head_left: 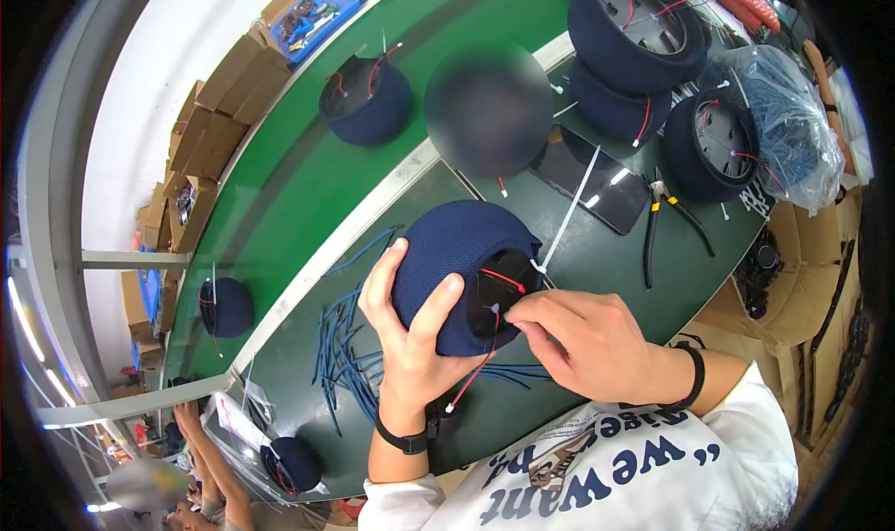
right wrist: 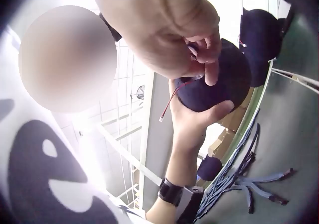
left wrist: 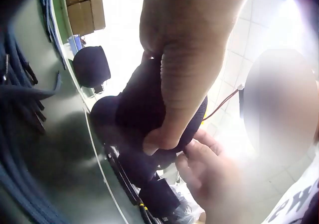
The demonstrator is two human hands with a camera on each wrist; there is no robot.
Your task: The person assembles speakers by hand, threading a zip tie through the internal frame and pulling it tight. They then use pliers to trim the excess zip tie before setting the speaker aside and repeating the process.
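Note:
A round navy fabric-covered unit [head_left: 447, 251] is held up over the green table by my left hand [head_left: 410, 335], its thumb and fingers curled round the side. The open black end faces my right hand [head_left: 587, 340], whose thumb and fingertips pinch at its edge beside a red wire; what exactly they pinch is hidden. A white cable tie [head_left: 573, 205] sticks out from the rim. In the right wrist view, the red wire [right wrist: 172, 100] with a white plug hangs below my right hand [right wrist: 174, 40]. The left wrist view shows my left thumb [left wrist: 162, 140] against the dark unit.
Blue cords [head_left: 340, 354] lie left of the hands. Beyond are a phone [head_left: 597, 181], black-handled cutters [head_left: 667, 214], and several similar navy units, some stacked [head_left: 639, 37]. A clear bag [head_left: 788, 130] stands at the right. More units [head_left: 368, 102] sit on the green belt [head_left: 280, 158], with cardboard boxes behind.

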